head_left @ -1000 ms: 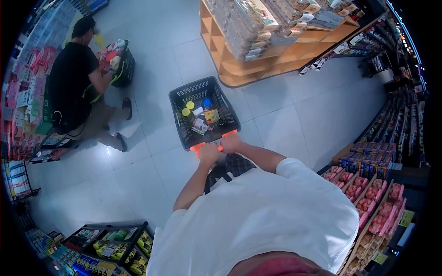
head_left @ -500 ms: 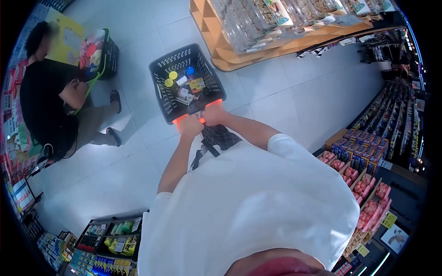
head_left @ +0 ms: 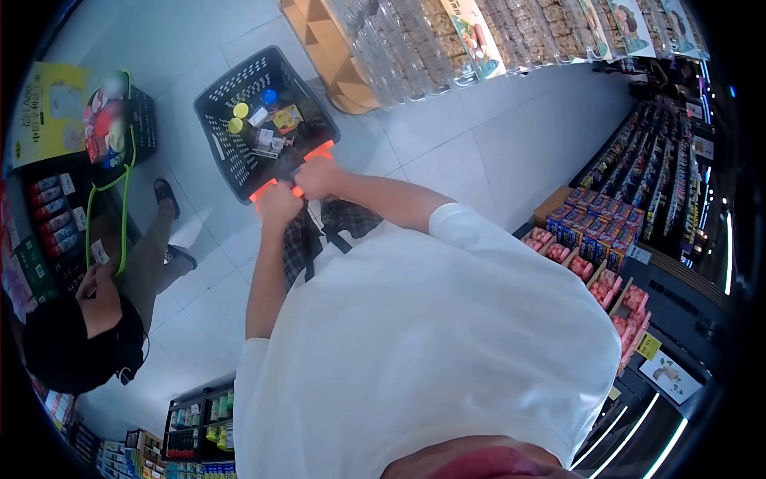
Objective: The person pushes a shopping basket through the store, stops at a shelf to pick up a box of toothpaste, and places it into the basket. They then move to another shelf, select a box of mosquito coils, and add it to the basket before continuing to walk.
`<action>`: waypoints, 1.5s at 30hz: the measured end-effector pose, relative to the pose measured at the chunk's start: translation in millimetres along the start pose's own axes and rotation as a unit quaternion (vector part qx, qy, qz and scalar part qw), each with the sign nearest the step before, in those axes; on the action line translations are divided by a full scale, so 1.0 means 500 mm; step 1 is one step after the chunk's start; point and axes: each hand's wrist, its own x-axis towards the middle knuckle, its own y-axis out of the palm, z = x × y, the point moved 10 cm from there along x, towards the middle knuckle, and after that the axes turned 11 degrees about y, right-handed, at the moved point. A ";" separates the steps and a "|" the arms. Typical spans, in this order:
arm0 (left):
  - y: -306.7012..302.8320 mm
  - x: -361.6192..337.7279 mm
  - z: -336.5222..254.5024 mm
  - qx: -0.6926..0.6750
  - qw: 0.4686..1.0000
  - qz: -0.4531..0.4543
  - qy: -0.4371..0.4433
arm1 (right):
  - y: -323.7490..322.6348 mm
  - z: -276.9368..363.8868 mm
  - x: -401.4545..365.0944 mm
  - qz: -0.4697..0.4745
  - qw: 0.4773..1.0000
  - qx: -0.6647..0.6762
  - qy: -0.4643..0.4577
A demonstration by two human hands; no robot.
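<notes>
My left hand (head_left: pixel 279 203) and my right hand (head_left: pixel 317 177) are side by side, both closed around the orange handle (head_left: pixel 322 149) of a black shopping basket (head_left: pixel 236 81). The basket is out in front of me, over the tiled floor. Inside it lie two yellow round-topped containers (head_left: pixel 241 111), a blue round-topped item (head_left: pixel 270 96), a small white item (head_left: pixel 258 116) and a yellow printed pack (head_left: pixel 287 119). Some small labelled packs (head_left: pixel 268 144) sit nearer the handle, their kind too small to tell.
To the left stands another person (head_left: pixel 76 335) holding the green handle (head_left: pixel 124 215) of a filled dark basket (head_left: pixel 144 120). A wooden display (head_left: pixel 351 92) with clear food boxes (head_left: pixel 431 48) is ahead right. Shelves with pink packs (head_left: pixel 605 283) and blue boxes (head_left: pixel 594 223) line my right.
The basket, with my hands on its handle, has shifted left and up in view. The display ahead looks closer. The other person now appears lower at the left, bent over.
</notes>
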 end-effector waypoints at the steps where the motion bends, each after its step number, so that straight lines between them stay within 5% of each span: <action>1: -0.019 0.009 0.003 -0.004 1.000 0.003 0.000 | -0.007 -0.002 0.018 -0.003 1.000 0.005 0.002; 22: -0.350 0.336 0.118 0.029 0.997 0.031 0.070 | -0.328 -0.085 0.354 0.035 0.998 -0.002 0.051; 45: -0.843 0.842 0.321 0.023 1.000 0.016 0.005 | -0.806 -0.230 0.896 -0.005 1.000 0.023 0.002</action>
